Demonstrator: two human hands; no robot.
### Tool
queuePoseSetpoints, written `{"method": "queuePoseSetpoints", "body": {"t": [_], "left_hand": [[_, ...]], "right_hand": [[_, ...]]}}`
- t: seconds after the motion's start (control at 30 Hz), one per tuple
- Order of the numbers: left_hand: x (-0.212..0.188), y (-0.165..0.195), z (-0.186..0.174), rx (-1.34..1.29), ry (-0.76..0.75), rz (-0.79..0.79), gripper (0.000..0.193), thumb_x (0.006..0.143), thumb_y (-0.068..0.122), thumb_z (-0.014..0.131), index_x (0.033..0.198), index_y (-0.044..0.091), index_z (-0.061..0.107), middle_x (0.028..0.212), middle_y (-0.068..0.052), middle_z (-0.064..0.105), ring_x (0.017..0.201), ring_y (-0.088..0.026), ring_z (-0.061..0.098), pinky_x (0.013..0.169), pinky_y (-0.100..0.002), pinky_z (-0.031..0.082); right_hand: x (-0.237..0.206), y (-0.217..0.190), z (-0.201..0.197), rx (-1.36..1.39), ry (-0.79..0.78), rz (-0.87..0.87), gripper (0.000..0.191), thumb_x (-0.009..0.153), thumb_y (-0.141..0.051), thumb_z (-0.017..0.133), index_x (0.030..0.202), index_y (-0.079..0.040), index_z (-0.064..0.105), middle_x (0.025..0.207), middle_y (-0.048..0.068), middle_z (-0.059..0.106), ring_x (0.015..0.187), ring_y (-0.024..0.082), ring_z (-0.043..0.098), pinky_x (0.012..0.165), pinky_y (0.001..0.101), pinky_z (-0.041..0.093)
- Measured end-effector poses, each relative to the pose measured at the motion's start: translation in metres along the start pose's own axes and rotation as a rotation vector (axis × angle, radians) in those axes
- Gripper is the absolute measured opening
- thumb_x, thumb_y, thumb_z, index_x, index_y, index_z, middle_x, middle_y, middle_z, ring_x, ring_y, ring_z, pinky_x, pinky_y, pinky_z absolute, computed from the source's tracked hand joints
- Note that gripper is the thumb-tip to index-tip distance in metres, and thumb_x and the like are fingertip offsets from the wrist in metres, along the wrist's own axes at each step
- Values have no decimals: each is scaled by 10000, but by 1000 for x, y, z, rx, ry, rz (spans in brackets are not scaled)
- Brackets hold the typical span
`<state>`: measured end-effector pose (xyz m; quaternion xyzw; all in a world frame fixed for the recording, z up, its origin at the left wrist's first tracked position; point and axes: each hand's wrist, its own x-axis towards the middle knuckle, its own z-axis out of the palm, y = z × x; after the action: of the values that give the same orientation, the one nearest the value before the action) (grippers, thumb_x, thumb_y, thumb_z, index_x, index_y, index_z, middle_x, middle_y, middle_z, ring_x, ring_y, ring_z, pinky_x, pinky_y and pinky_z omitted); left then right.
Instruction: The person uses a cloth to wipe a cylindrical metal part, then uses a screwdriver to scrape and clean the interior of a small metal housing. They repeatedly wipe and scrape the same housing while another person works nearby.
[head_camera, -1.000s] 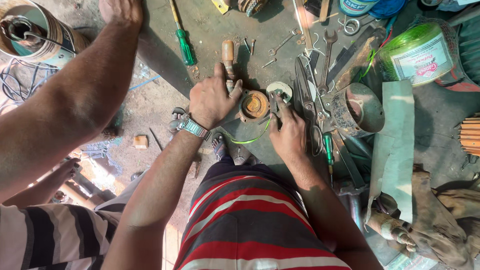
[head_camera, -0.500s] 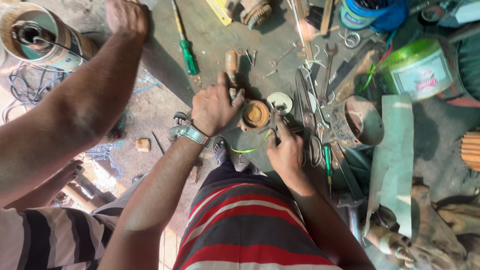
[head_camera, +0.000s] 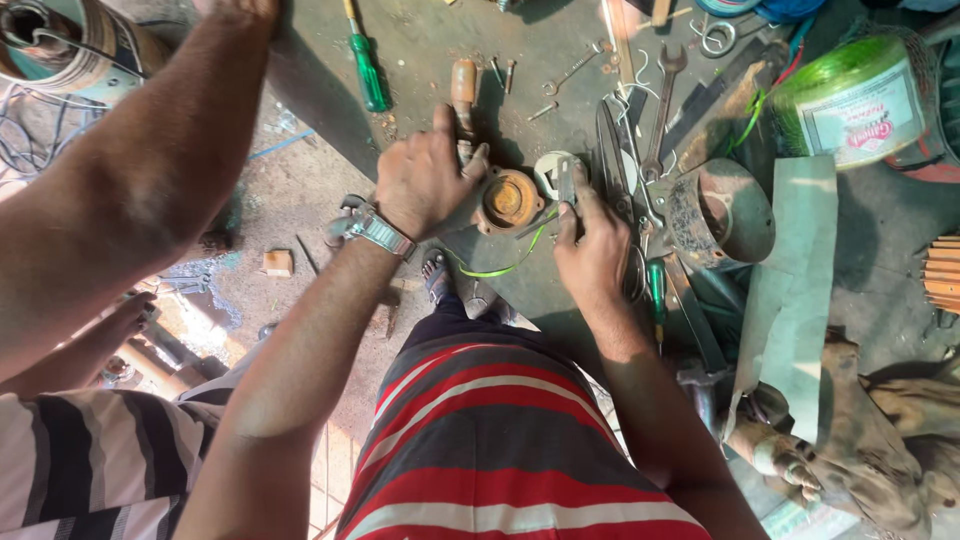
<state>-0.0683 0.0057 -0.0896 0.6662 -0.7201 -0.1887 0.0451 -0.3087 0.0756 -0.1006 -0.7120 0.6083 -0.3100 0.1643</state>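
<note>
My left hand (head_camera: 425, 180) grips the round rusty-orange metal housing (head_camera: 510, 198); just right of it, my right hand (head_camera: 592, 255) pinches a small grey metal tool (head_camera: 566, 184).

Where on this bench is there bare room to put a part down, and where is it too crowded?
Barest patch: the green bench top between the green screwdriver and the loose bolts, above the left hand. A smaller gap lies beyond the rusty round part. Crowded: right of the right hand, where spanners, a metal cup and the green spool pack together.
</note>
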Motion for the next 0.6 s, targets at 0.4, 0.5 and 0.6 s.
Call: {"method": "queuePoseSetpoints", "body": {"t": [0.4, 0.5, 0.6], "left_hand": [[21, -3, -19, 164, -136, 191, 716, 992, 653, 543, 1325, 21, 485, 788, -170, 727, 688, -299, 731, 595, -443, 593], [22, -2, -20, 162, -122, 193, 655, 997, 622, 570, 1278, 32, 523, 779, -184, 728, 706, -320, 739, 610, -457, 592], [22, -2, -20, 147, -42, 218, 606, 972, 601, 611, 1216, 48, 573, 787, -201, 731, 734, -346, 743, 638, -468, 589]], "right_hand": [[-9, -15, 2, 149, -166, -164, 580, 914, 99, 611, 1460, -98, 602, 1195, 194, 674, 1070, 353, 716, 888, 394, 592], [-10, -15, 4, 137, -168, -182, 547, 930, 67, 658, 1451, -91, 599, 1221, 205, 687, 1096, 372, 709, 908, 402, 585], [-12, -13, 6, 104, -141, -222, 534, 939, 42, 687, 1448, -94, 597, 1257, 214, 700, 1114, 378, 712, 933, 414, 579]]}}
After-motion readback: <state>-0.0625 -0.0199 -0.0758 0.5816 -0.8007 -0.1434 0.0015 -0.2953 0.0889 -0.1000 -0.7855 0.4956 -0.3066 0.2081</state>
